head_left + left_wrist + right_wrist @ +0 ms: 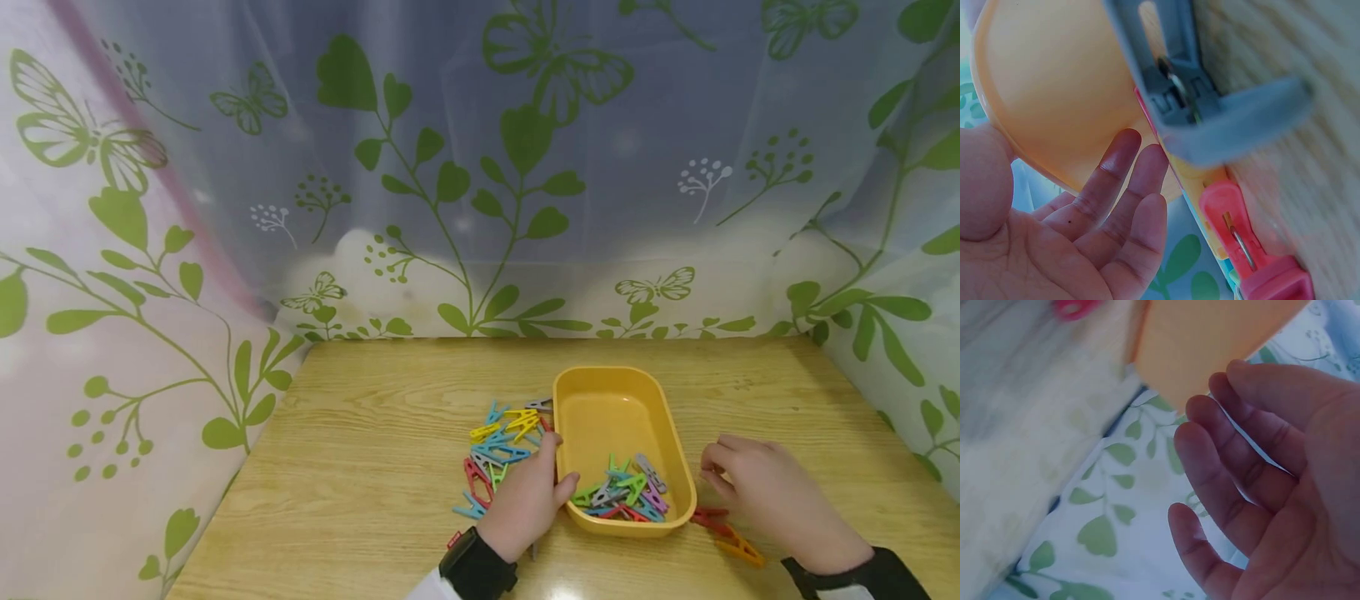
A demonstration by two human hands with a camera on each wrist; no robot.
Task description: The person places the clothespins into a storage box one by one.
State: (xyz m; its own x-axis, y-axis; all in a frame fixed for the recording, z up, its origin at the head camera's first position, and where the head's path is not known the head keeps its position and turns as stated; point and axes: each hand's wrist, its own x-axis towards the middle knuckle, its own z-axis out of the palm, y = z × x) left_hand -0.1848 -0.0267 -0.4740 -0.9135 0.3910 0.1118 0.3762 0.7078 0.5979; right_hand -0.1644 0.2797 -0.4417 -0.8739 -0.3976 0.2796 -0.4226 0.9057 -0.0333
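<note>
A yellow plastic tub (pixel 618 425) stands on the wooden table, with several colourful clothespins (pixel 626 492) inside at its near end. My left hand (pixel 525 500) grips the tub's left wall, thumb over the rim and fingers along the outside. Its fingers (pixel 1119 156) show against the tub (pixel 1054 75) in the left wrist view. Off the tub's right side is my right hand (pixel 776 496), loosely bent and holding nothing. In the right wrist view no clothespin touches its fingers (pixel 1200 450). Near that hand lie a red clothespin (pixel 708 518) and an orange clothespin (pixel 741 547).
Left of the tub spreads a loose pile of clothespins (pixel 498 454) in several colours, partly behind my left hand. A grey clothespin (pixel 1179 94) looms close in the left wrist view. A leaf-patterned curtain (pixel 450 208) encloses the table's back and sides.
</note>
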